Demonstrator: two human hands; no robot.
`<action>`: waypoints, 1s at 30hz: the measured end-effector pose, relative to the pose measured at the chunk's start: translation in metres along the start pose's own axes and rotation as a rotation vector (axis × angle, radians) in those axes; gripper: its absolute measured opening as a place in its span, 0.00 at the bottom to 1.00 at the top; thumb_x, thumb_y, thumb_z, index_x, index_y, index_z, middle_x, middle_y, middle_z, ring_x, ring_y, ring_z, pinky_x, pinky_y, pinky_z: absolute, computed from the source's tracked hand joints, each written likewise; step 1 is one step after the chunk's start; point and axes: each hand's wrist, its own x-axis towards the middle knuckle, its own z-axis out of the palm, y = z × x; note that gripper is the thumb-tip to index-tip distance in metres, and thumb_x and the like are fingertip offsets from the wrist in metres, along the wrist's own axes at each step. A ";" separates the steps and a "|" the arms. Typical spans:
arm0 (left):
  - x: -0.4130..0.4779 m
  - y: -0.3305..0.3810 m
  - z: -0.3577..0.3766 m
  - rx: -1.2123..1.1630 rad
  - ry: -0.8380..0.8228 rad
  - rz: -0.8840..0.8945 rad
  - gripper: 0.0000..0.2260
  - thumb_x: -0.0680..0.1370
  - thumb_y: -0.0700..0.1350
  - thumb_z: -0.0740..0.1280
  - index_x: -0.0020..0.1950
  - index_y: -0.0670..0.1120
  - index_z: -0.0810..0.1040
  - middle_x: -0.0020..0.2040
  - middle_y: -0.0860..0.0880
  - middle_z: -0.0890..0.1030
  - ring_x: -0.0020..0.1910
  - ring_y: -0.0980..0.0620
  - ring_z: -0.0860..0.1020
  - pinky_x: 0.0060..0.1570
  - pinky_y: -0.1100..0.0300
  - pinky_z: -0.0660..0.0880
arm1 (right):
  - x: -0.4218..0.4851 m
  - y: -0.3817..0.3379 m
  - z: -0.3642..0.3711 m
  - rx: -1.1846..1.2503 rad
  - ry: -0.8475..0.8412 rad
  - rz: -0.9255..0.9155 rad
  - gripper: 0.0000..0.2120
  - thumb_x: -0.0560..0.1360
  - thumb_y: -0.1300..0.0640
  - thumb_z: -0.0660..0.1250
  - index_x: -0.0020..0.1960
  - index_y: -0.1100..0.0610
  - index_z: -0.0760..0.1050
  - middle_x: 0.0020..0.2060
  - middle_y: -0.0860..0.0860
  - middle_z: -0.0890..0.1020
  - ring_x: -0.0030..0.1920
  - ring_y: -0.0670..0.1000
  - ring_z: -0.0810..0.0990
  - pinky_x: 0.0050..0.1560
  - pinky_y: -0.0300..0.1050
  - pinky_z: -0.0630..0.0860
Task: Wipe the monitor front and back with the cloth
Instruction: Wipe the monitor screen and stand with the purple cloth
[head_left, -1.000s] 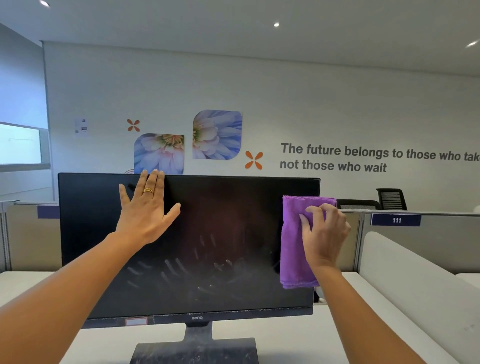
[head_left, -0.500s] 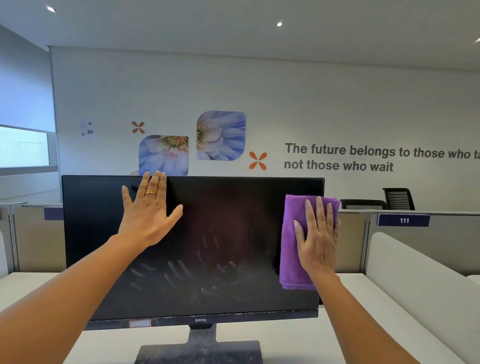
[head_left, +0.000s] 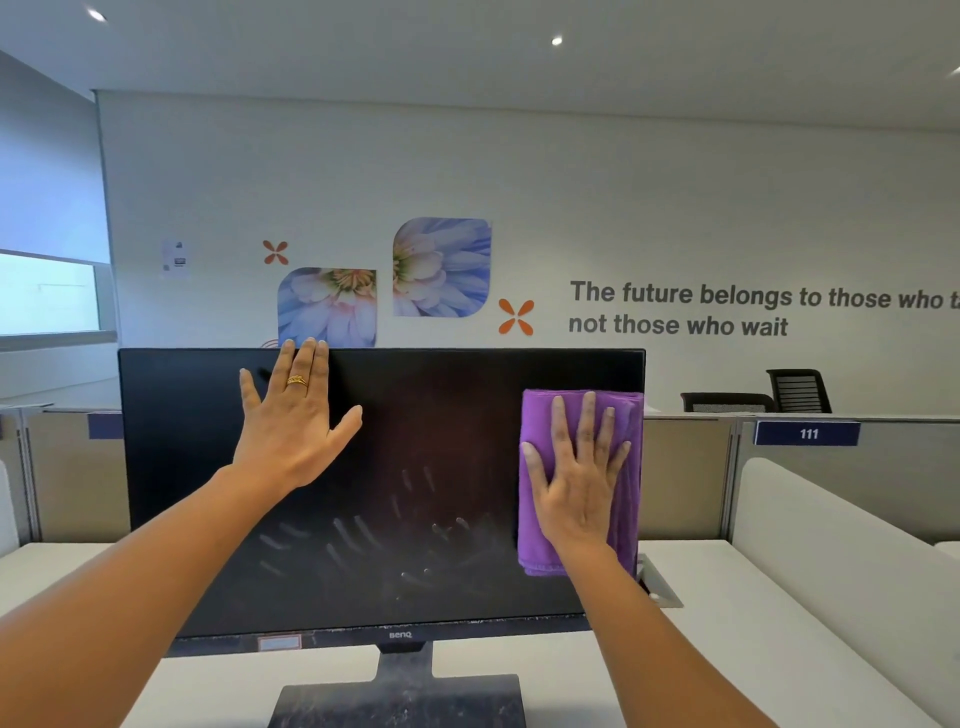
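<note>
Head view: the BenQ monitor (head_left: 415, 493) stands upright on its dark, scuffed stand (head_left: 400, 696) at the middle of the white bench (head_left: 727, 649), its black screen facing the camera. The lower half of the screen carries dusty smears and finger streaks. A folded purple microfibre cloth (head_left: 535, 431) lies flat against the right part of the screen, its right edge level with the monitor's right border and its lower end hanging short of the bottom bezel. The right hand (head_left: 576, 478) presses on the cloth with the palm flat and the fingers (head_left: 587, 415) spread and straight, not curled around the fabric. The left hand (head_left: 293, 431) rests open on the upper left part of the screen, fingers together and extended, their tips reaching the top edge; a gold ring (head_left: 297, 382) sits on one finger and the thumb points out to the right. Just beside the monitor's lower right corner a metal cable hatch (head_left: 662, 587) is set into the bench. Behind stand beige partition panels, one bearing a blue plate reading 111 (head_left: 808, 433), and two black office chairs (head_left: 797, 389). The far wall shows two flower prints (head_left: 441, 267) and grey lettering (head_left: 727, 309).
</note>
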 end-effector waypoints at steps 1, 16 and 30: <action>0.000 0.000 0.000 -0.001 -0.001 -0.001 0.34 0.79 0.60 0.49 0.75 0.45 0.36 0.76 0.49 0.37 0.74 0.52 0.35 0.70 0.43 0.37 | -0.002 -0.006 0.002 -0.013 -0.006 -0.032 0.30 0.77 0.39 0.47 0.75 0.50 0.51 0.74 0.57 0.57 0.74 0.61 0.51 0.69 0.63 0.50; 0.000 -0.001 -0.001 -0.002 0.005 0.007 0.35 0.79 0.59 0.50 0.75 0.44 0.36 0.76 0.49 0.39 0.74 0.52 0.36 0.70 0.41 0.37 | 0.016 0.028 -0.017 -0.025 -0.044 0.039 0.32 0.75 0.35 0.47 0.75 0.46 0.45 0.75 0.55 0.54 0.74 0.61 0.51 0.66 0.69 0.53; -0.002 -0.004 -0.008 0.000 -0.026 0.025 0.34 0.79 0.59 0.51 0.75 0.44 0.36 0.77 0.49 0.39 0.74 0.52 0.36 0.70 0.41 0.38 | -0.002 -0.064 -0.001 -0.020 -0.068 -0.043 0.29 0.77 0.40 0.48 0.75 0.49 0.50 0.74 0.57 0.58 0.73 0.61 0.53 0.65 0.68 0.53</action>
